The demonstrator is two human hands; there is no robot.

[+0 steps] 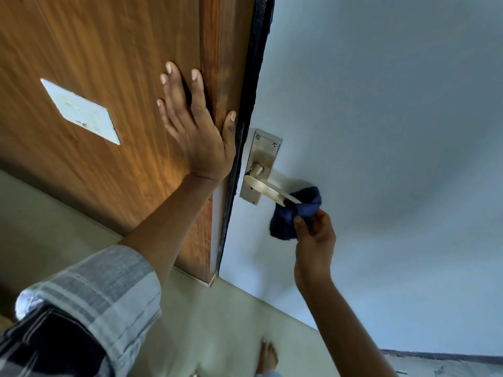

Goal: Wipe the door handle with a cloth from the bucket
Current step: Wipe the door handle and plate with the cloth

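Right hand (313,229) pinches soft, bunched cloth (296,213) around handle (268,189) tip, 4 o'clock of backplate; probably damp. Left hand (196,126) flat, empty.

The lever of the door handle (268,189) is stood off from the pale door face (381,131), so a gap is left behind it. Its tip is wrapped by the blue cloth (296,213) held in the right hand (315,235). The wooden panel (109,77) is blocked by the flat left hand (196,131); the pale face to the right is left open

Home interior: wooden door (114,77), bare foot (268,356).
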